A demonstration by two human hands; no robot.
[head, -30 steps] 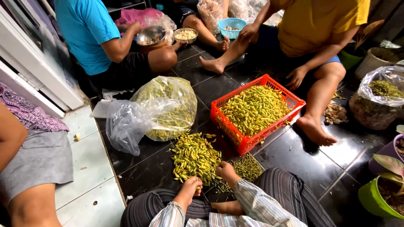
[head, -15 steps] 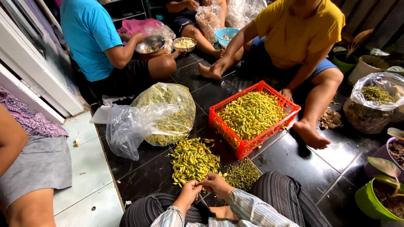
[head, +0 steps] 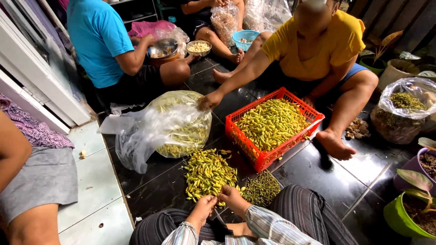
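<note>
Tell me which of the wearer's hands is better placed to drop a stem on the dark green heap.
Right, probably. The right hand sits beside the stem heap; the left hand is farther off, against the yellow-green chilli pile.

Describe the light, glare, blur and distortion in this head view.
Head view: soft, even daylight with faint shadows; pale sheen on the glossy black floor tiles and glare on the clear plastic bag of yellow-green chillies; the loose pile of yellow-green chillies by the left hand and right hand is sharp; wide-angle bending toward the edges.
</note>
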